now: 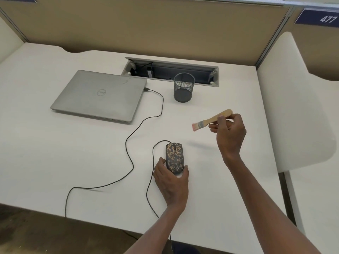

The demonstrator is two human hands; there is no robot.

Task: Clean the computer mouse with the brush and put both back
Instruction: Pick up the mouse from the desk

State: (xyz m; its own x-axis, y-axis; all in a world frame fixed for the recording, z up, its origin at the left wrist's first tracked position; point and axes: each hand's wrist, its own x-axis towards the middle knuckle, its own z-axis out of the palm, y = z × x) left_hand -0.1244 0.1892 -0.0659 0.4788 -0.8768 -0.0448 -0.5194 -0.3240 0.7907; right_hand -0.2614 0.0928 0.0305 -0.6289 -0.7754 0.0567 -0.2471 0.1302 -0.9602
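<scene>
Broadly, the white desk (55, 153) offers wide bare room right of the closed laptop (99, 96), with the mesh cup (184, 87) standing well behind. At the near middle, the left hand (171, 182) grips the rear of the computer mouse (174, 157), so steadying it flat seems wise. The right hand (229, 131) pinches the brush (212, 119) handle aloft, bristles pointing left, clear of the mouse and its cable (128, 143); short light strokes should suit.

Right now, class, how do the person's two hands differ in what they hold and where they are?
The left hand grips the mouse down on the desk; the right hand pinches the brush, raised above the desk. The left hand sits nearer the camera, the right hand farther off. Both are bare.
</scene>
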